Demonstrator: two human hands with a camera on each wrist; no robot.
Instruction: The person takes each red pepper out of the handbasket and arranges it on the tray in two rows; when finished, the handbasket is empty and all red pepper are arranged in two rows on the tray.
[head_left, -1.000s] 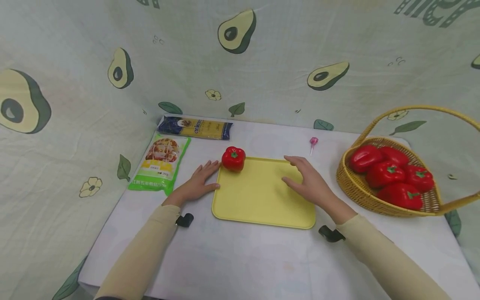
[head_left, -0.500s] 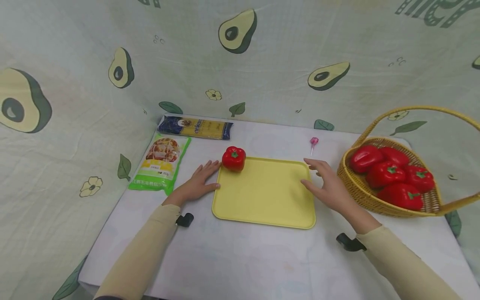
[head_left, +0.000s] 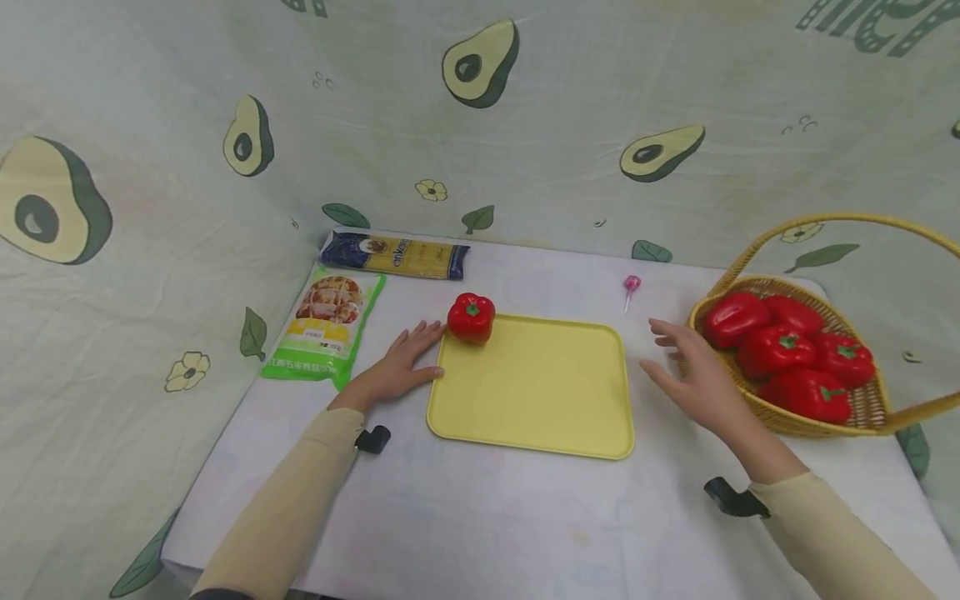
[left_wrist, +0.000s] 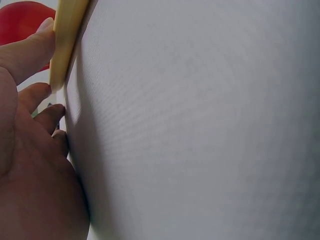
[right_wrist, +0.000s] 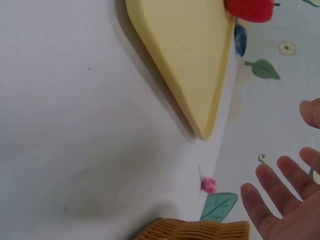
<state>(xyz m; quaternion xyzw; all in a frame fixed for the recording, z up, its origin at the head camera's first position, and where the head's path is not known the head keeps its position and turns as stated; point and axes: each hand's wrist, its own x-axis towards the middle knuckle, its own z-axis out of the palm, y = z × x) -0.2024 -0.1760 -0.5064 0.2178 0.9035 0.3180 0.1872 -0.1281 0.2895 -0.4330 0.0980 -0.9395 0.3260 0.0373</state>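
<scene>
A yellow tray [head_left: 532, 392] lies on the white-covered table, with one red bell pepper [head_left: 471, 318] at its far left corner. My left hand [head_left: 393, 371] rests at the tray's left edge, fingers spread; in the left wrist view the thumb [left_wrist: 30, 55] touches the tray's rim [left_wrist: 67, 40]. In the air between the tray and the wicker basket [head_left: 780, 425], my right hand [head_left: 701, 379] holds nothing, its fingers loosely extended. Several red bell peppers [head_left: 776, 350] sit in the basket, just right of that hand. The right wrist view shows the basket's rim [right_wrist: 195, 230] below the fingers.
A pink lollipop [head_left: 632, 285] lies behind the tray's far right corner. At the back left are a blue and yellow pasta packet [head_left: 397, 255] and a green-edged food bag [head_left: 322, 329]. The basket's tall handle [head_left: 847, 217] arches up at the right. A printed cloth hangs behind.
My right hand has moved right, from over the tray to beside the basket. My left hand, the tray and the peppers stay in place; the head view has shifted slightly.
</scene>
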